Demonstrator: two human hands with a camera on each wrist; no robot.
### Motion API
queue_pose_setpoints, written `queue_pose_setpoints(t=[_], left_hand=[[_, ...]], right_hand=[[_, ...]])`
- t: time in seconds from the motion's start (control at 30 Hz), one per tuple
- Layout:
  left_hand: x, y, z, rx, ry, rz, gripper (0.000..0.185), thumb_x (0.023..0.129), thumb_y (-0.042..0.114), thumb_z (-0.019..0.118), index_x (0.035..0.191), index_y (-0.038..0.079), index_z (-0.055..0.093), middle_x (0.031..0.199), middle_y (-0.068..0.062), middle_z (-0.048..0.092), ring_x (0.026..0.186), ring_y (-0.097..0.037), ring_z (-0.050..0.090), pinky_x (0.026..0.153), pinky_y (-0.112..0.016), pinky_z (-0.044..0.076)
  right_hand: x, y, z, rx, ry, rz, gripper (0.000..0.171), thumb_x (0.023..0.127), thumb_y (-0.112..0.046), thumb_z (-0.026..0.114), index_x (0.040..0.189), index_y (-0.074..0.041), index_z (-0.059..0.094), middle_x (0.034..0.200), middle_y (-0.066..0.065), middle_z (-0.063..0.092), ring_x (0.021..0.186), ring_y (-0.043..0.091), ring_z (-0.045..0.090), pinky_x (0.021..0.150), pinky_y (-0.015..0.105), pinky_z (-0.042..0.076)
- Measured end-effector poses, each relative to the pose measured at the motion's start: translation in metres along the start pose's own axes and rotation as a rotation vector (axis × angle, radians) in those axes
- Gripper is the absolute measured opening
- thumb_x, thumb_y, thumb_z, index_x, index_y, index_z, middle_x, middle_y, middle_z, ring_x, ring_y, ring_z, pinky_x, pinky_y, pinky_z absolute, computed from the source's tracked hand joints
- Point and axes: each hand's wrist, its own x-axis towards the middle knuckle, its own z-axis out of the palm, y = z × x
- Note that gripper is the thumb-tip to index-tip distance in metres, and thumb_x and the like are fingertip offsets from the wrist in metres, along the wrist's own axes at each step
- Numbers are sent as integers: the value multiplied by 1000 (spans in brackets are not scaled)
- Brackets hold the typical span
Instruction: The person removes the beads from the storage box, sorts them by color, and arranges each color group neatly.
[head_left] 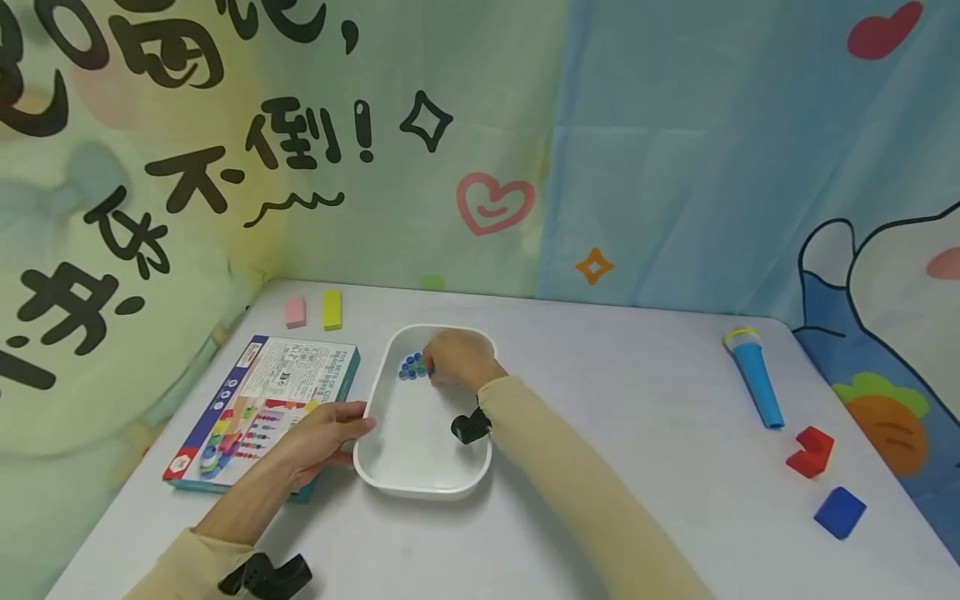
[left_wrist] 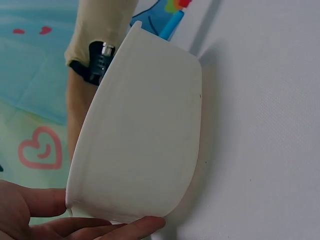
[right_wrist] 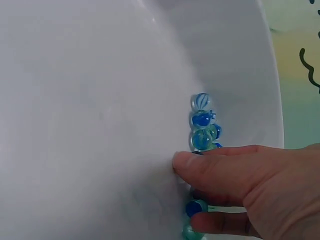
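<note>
Leftward, left hand (head_left: 318,437) grips tray (head_left: 375,475) rim; right hand (head_left: 457,360) touches marbles (head_left: 411,367).

Marbles (head_left: 412,366) clustered in the tray (head_left: 378,467) at its far end | box (head_left: 300,375) lying left of tray | blocks (head_left: 825,479) set far right on the counter (head_left: 615,400)

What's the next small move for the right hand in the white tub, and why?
Probably close the fingertips on one marble and lift. The right hand is already down among the blue marbles at the far end of the white tub, fingers touching them but none plainly pinched. The left hand steadies the tub's near-left rim.
</note>
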Motion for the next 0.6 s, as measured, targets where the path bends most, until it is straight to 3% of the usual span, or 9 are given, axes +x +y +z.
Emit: queue_pose_setpoints(t=[0.2, 0.37, 0.47, 0.6], left_hand=[[0, 0, -1, -8, -13, -4, 51, 100, 14, 49, 144, -10, 35, 137, -27, 49, 105, -21, 62, 82, -39, 59], [1, 1, -2, -4, -5, -18, 51, 101, 14, 50, 144, -9, 36, 137, -26, 50, 103, -20, 62, 82, -38, 58], [1, 1, -1, -7, 8, -28, 50, 101, 15, 50, 144, -8, 37, 136, -25, 51, 102, -20, 62, 82, -38, 58], [0, -1, -1, -15, 9, -28, 51, 101, 15, 50, 144, -7, 36, 138, -25, 50, 104, -21, 62, 84, -39, 58]], right_hand=[[-1, 3, 1, 15, 28, -33, 14, 84, -21, 75, 98, -19, 74, 104, -4, 71, 98, 13, 60, 94, 30, 48], [-13, 15, -19, 155, 34, -102, 18, 88, -24, 72, 105, -19, 73, 102, -2, 66, 93, 15, 57, 84, 30, 50], [-29, 29, -37, 238, 82, -156, 20, 89, -24, 71, 107, -18, 72, 101, 0, 66, 90, 15, 57, 81, 29, 50], [-54, 59, -49, 324, 188, -162, 20, 89, -24, 71, 107, -15, 73, 102, 1, 69, 86, 16, 59, 76, 28, 52]])
